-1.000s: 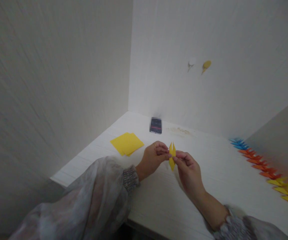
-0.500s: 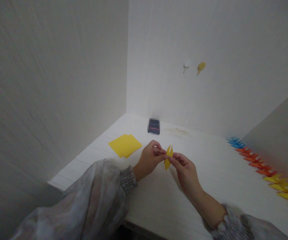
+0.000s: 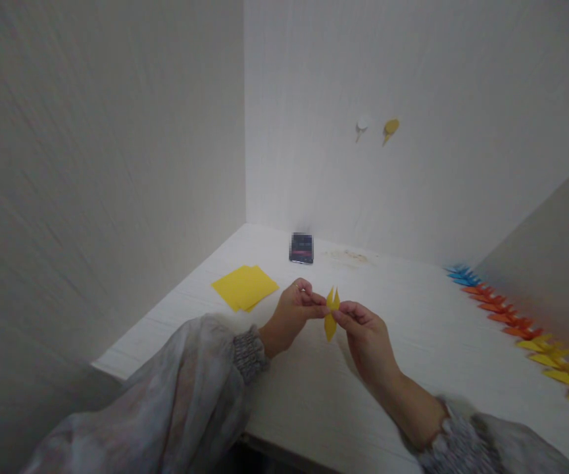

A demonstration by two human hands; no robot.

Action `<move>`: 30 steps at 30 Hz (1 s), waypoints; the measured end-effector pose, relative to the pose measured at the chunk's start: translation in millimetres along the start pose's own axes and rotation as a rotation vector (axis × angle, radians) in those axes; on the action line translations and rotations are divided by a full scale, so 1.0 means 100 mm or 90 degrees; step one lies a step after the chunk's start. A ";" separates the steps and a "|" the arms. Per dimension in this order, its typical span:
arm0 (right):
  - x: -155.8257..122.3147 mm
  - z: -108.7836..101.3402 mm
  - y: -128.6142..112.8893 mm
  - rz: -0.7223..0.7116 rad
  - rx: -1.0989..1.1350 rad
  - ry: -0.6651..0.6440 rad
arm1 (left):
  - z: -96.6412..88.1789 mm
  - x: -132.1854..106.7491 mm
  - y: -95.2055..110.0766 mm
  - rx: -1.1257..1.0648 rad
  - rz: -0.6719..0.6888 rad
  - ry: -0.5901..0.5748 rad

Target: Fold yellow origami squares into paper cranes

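A small folded yellow paper piece (image 3: 331, 313) is held upright just above the white table (image 3: 412, 368), pinched from both sides. My left hand (image 3: 294, 311) grips its left edge with thumb and fingertips pressed together. My right hand (image 3: 363, 332) pinches its right edge the same way. Two pointed tips stick up above my fingers and one point hangs below them.
A small stack of yellow square sheets (image 3: 245, 287) lies to the left. A dark phone-like object (image 3: 302, 248) sits near the back wall. A row of folded blue, orange and yellow paper pieces (image 3: 521, 322) runs along the right wall. Two small hooks (image 3: 375, 130) are stuck on the back wall.
Both hands and the folded piece have drifted slightly left and down in view as the camera shifted. The piece tilted a little, then stood nearly upright again. The grip is unchanged.
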State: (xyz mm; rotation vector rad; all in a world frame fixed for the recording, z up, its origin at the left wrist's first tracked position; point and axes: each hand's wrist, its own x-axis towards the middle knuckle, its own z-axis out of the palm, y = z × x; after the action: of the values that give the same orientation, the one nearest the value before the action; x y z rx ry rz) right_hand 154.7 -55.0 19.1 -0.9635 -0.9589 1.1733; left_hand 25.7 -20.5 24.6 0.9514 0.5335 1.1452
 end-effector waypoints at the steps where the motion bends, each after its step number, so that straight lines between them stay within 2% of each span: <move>1: 0.00 0.00 0.00 0.003 0.000 -0.002 | 0.00 0.00 0.00 -0.002 0.000 -0.003; 14: 0.05 -0.03 0.07 -0.010 -0.010 0.037 | -0.01 0.00 0.00 0.130 -0.005 -0.025; 23: 0.05 -0.06 0.10 -0.010 -0.021 0.013 | -0.05 0.01 0.01 0.082 -0.025 0.001; 30: 0.05 -0.08 0.10 -0.076 -0.045 -0.022 | -0.03 0.00 0.02 0.085 -0.043 -0.015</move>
State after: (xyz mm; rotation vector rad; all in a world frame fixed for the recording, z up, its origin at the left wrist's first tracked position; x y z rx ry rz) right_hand 159.9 -49.4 7.6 -0.9315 -1.0765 1.0647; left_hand 22.3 -19.1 25.2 1.0531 0.6238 1.0463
